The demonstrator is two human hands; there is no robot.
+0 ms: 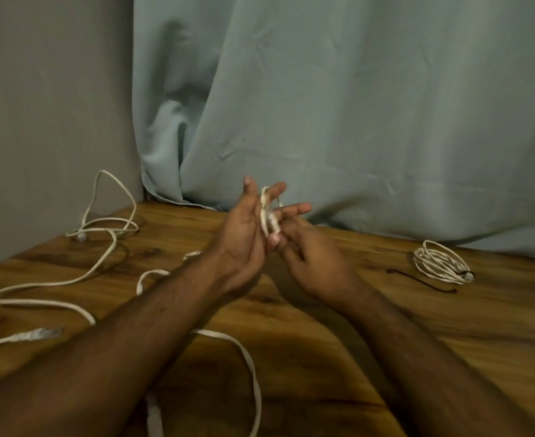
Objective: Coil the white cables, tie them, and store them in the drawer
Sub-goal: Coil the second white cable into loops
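Two hands meet above the desk (323,326) at centre. The left hand (244,238) stands edge-up with fingers nearly straight, its palm turned toward 3 o'clock. The right hand (310,257) lies palm-up at 4 o'clock of it, fingers stretched toward 11 o'clock. Between them sits a small cable (267,216) bundle, looped over the right fingers and pressed against the left palm; how tight either grip is I cannot tell, as motion blur hides the thumbs. From the bundle the cable's slack runs down under the left forearm and trails across the desk toward 7 and 9 o'clock, one plug (37,334) lying near 8 o'clock. A finished coil (442,261) rests at 3 o'clock, well apart from both hands, with a dark tie (423,280) lying just beside it. A pale curtain (354,105) hangs behind.
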